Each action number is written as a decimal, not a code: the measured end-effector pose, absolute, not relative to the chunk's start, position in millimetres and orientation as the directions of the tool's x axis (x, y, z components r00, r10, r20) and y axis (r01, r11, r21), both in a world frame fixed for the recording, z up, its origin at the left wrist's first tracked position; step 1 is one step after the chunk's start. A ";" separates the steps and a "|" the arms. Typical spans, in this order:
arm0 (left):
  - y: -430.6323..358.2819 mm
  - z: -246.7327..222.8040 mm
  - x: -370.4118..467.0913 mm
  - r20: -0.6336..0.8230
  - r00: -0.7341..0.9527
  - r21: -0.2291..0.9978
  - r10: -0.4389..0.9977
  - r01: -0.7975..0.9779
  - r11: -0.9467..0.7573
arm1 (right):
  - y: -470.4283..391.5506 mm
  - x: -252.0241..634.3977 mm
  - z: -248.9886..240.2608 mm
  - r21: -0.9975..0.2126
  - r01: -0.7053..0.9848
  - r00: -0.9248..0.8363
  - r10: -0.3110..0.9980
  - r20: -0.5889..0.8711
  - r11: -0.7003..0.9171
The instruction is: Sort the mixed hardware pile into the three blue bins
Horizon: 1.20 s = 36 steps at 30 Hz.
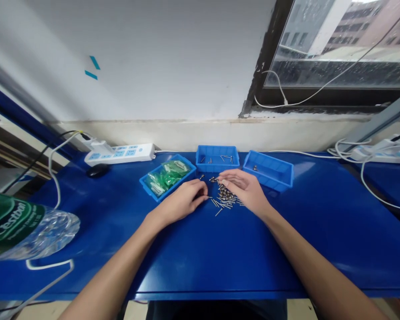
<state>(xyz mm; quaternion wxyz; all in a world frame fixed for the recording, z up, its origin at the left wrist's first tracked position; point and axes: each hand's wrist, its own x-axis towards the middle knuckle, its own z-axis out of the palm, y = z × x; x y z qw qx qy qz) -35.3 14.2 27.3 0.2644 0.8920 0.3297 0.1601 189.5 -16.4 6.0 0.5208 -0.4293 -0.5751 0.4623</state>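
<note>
Left hand (187,198) pinches one screw (210,197); half-curled right hand (246,186) touches piled screws (225,195).

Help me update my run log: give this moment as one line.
Left grip: at screw pile | right grip: over it | green packets: in left bin | middle bin: some screws

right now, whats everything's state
silver metal screws: heaped
left hand: curled beside screws
right hand: curled over screws
left blue plastic bin: open, green packets inside
middle blue bin: open, screws inside
right blue bin: open, metal piece inside
white power strip: plug inserted
clear plastic bottle: cap unseen
</note>
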 end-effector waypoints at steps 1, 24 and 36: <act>13.6 28.2 -35.2 0.120 0.718 0.587 0.686 0.506 -0.632 | -16.4 190.0 5.4 -0.974 0.058 -0.101 0.972 0.211 0.218; 8.6 29.3 -29.8 0.170 0.627 0.810 0.760 0.350 -0.470 | -21.2 187.9 8.9 -0.998 0.025 -0.294 0.954 0.053 0.063; 8.0 19.0 -32.0 0.133 0.750 0.511 0.648 0.508 -0.694 | -11.8 194.9 4.6 -0.975 -0.192 -0.075 0.989 0.130 0.114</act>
